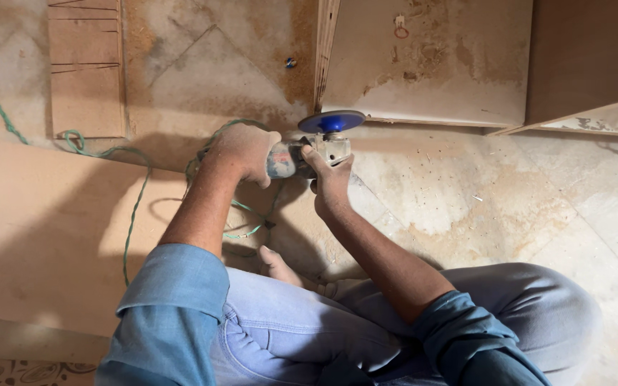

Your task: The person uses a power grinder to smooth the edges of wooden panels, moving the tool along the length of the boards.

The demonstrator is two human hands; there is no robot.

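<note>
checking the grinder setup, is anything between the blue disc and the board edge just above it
Nothing visible does. The blue disc sits right at the lower edge of the upright board, with only bare dusty floor around it. Both hands are on the grinder: left hand on the body, right hand near the head. The green cord trails behind.

I can't see the angle grinder (309,154) body under both hands, its green cord (134,207) runs off the left edge, wooden panel (423,61) cropped at top.
</note>
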